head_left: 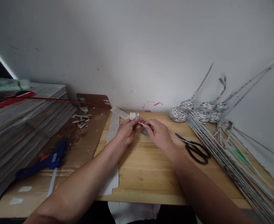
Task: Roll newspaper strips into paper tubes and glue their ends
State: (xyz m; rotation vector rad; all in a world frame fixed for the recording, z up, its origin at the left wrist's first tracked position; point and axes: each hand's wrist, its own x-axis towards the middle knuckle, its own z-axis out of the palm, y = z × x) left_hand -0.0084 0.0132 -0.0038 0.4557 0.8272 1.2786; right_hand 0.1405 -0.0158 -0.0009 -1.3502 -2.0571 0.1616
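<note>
My left hand (127, 129) is closed, thumb and fingers pinching a strip of newspaper (134, 116) whose end stands up above the fingertips. Close beside it, my right hand (157, 130) is closed around a thin paper stick (142, 123). One end of this stick meets the left fingertips; a thin length comes out past the right hand toward the scissors. Under the right fingers lies a grey, roundish thing (145, 132), partly hidden. More newspaper strips (113, 126) lie beneath and beside my left forearm.
Black-handled scissors (196, 151) lie to the right, near a bundle of rolled paper sticks (223, 158). Woven paper balls (179, 114) stand by the wall. On the left are a blue glue gun (55, 157), cardboard (81, 155), paper scraps (82, 119) and stacked newspapers (18, 133).
</note>
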